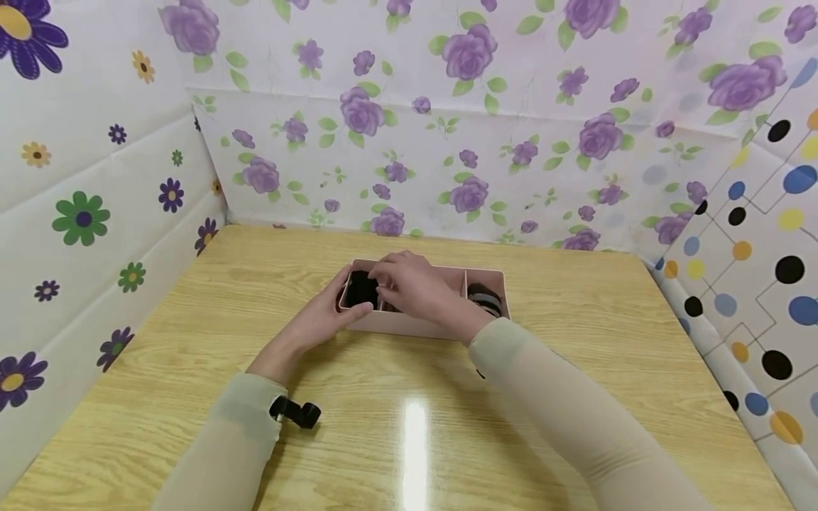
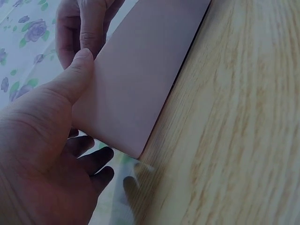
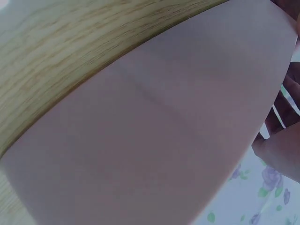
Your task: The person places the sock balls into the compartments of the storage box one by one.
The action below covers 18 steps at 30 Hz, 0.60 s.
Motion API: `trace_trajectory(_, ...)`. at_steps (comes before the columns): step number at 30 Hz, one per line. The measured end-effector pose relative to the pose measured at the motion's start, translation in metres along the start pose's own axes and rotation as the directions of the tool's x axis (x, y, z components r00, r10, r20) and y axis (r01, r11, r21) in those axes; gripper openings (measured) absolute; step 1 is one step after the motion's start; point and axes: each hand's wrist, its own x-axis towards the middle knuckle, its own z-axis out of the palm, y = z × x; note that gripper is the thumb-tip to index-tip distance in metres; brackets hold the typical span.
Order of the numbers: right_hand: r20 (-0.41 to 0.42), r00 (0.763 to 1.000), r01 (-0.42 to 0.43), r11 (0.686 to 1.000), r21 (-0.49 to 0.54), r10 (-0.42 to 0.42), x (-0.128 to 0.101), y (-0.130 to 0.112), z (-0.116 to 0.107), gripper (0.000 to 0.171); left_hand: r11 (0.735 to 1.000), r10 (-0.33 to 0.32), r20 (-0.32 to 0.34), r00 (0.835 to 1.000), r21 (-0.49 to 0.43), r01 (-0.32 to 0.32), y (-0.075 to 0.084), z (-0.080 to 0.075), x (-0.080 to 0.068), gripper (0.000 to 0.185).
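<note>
A long pink divided box [image 1: 402,323] sits on the table. My left hand [image 1: 326,312] grips its left end, thumb along the front rim and fingers around the end wall; the left wrist view shows this thumb [image 2: 77,77] on the box edge. Black, soft-looking fabric [image 1: 362,289] fills the left compartment. My right hand [image 1: 415,284] reaches over the box, its fingertips at the right side of that fabric. Whether they pinch it is hidden. In the right compartment lies a dark rolled fabric piece with pale stripes [image 1: 484,298]. The right hand and forearm cover much of the middle.
The wooden table [image 1: 358,440] extends around the box on all sides. Flower-printed sheeting [image 1: 409,128] hangs behind it, with patterned sheets along the left and right edges. A black camera mount [image 1: 297,411] sticks out from my left wrist.
</note>
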Motion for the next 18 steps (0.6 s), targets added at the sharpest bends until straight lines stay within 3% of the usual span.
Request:
trace_trajectory(9, -0.097, 0.995, -0.038, 0.996, -0.075, 0.031, -0.030, 0.011, -0.008, 0.037, 0.998, -0.012, 0.006, 1.000, 0.054, 0.012, 0.003, -0.004, -0.003, 0.105)
trace_trajectory(18, -0.151, 0.972, -0.191, 0.979, -0.074, 0.178, -0.079, 0.035, -0.016, 0.057, 0.992, 0.019, -0.004, 1.000, 0.125, -0.018, 0.000, -0.009, -0.011, 0.104)
